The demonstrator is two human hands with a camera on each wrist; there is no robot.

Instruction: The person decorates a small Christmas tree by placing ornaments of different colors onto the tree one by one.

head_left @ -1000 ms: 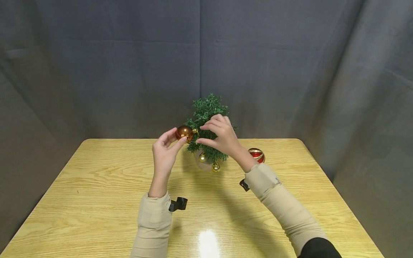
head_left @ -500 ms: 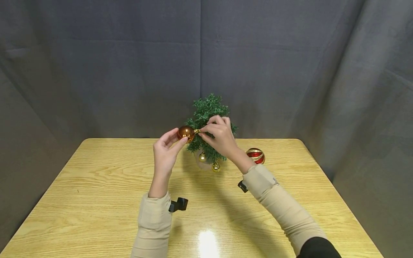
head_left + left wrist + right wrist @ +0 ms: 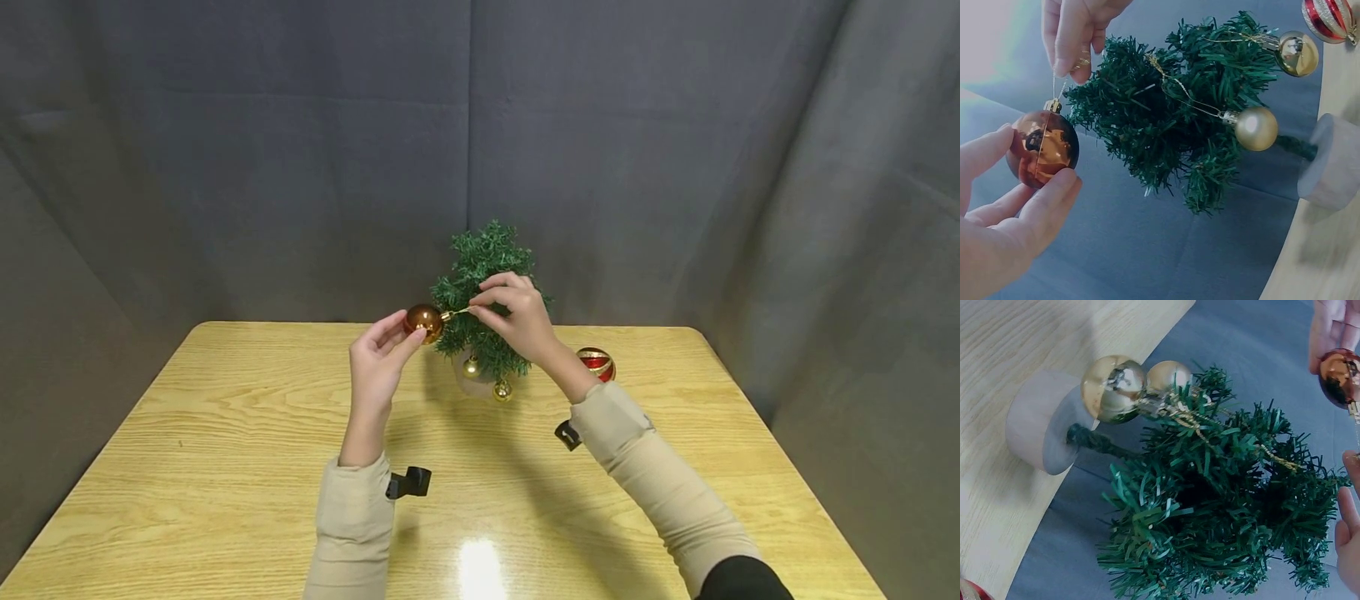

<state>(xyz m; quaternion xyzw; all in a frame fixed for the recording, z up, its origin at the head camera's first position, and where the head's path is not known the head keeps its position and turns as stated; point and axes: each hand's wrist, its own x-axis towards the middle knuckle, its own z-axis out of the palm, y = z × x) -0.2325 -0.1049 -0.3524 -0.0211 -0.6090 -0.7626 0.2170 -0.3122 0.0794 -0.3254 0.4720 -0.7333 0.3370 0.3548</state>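
My left hand (image 3: 377, 367) holds a shiny copper-brown bauble (image 3: 424, 323) between thumb and fingers, its gold cap turned to the right. From that cap a gold string (image 3: 1055, 84) runs taut to my right hand (image 3: 517, 317), whose thumb and index finger pinch its end. Right behind both hands stands a small artificial Christmas tree (image 3: 487, 250) on a pale round base (image 3: 1329, 162). Two small gold baubles hang low on the tree, a matte one (image 3: 1256, 129) and a glossy one (image 3: 1297, 54).
A red bauble with glittery gold stripes (image 3: 596, 364) lies on the wooden table (image 3: 247, 433), right of the tree and partly behind my right forearm. Grey curtains (image 3: 300, 167) enclose the back and both sides.
My right thumb and index finger have closed on the bauble's string and the string is now drawn out straight. The left hand has shifted slightly left and down with the bauble.
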